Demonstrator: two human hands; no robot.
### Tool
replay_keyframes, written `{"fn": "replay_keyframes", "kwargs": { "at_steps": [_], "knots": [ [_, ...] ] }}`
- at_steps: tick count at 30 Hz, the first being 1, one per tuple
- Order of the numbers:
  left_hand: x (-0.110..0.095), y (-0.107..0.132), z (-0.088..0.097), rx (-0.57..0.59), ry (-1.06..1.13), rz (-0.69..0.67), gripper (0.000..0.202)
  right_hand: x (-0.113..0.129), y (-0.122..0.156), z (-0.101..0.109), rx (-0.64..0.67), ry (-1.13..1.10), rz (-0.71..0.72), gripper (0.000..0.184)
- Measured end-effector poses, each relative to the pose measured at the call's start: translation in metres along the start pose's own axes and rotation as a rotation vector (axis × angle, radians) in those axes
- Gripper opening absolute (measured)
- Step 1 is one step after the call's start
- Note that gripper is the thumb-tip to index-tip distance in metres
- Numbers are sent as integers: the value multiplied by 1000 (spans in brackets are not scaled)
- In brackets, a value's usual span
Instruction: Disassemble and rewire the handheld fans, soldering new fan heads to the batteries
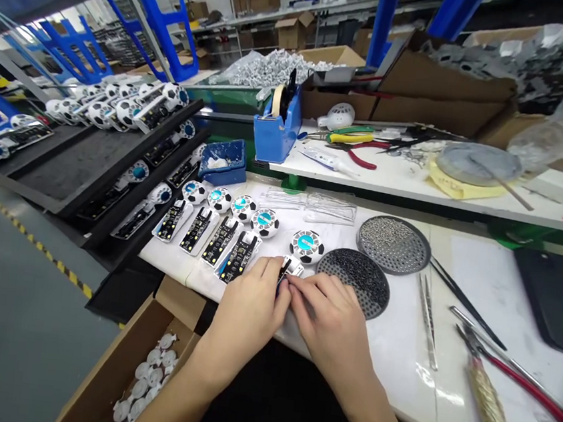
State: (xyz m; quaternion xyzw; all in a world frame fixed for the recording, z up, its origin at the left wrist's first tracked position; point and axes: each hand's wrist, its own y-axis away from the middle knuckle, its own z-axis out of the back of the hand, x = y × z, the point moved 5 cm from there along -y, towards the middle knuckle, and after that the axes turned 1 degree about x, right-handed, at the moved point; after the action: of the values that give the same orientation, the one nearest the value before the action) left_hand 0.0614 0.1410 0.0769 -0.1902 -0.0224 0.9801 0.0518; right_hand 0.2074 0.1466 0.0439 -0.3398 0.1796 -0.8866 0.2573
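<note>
My left hand [256, 302] and my right hand [327, 310] meet at the table's front edge, fingers closed around one white housing [294, 266]. Its soccer-ball-patterned round head [306, 246] with a blue centre lies just beyond my fingertips. Most of the housing's body is hidden under my hands. To the left, several similar units stand in a row, each with a black circuit board, such as the nearest circuit board [237, 258], in a white shell. Right beside my right hand is a round dish of small black parts [372, 294].
Behind it sits a dish of silvery small parts [392, 245]. Tweezers [428, 320], pliers [486, 394] and a black phone-like slab [556, 300] lie at right. A tape dispenser [277, 127] and blue tub [223, 162] stand behind; a carton [186, 305] of white parts is below left.
</note>
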Motion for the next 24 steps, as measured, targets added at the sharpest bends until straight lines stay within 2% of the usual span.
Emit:
{"fn": "replay_keyframes", "kwargs": {
  "at_steps": [3, 8, 19, 24],
  "knots": [
    [8, 1, -5, -49, 56, -23, 31, 0, -1, -1, 8, -4, -24, 17],
    [16, 13, -13, -145, 203, -74, 35, 3, -5, -1, 32, -15, -95, 10],
    [14, 28, -26, -284, 307, -87, 33, 14, -7, -8, 77, -36, -122, 16],
    [15, 27, -29, -290, 332, -73, 32, 17, -6, -13, 90, -9, -127, 21]
  ]
}}
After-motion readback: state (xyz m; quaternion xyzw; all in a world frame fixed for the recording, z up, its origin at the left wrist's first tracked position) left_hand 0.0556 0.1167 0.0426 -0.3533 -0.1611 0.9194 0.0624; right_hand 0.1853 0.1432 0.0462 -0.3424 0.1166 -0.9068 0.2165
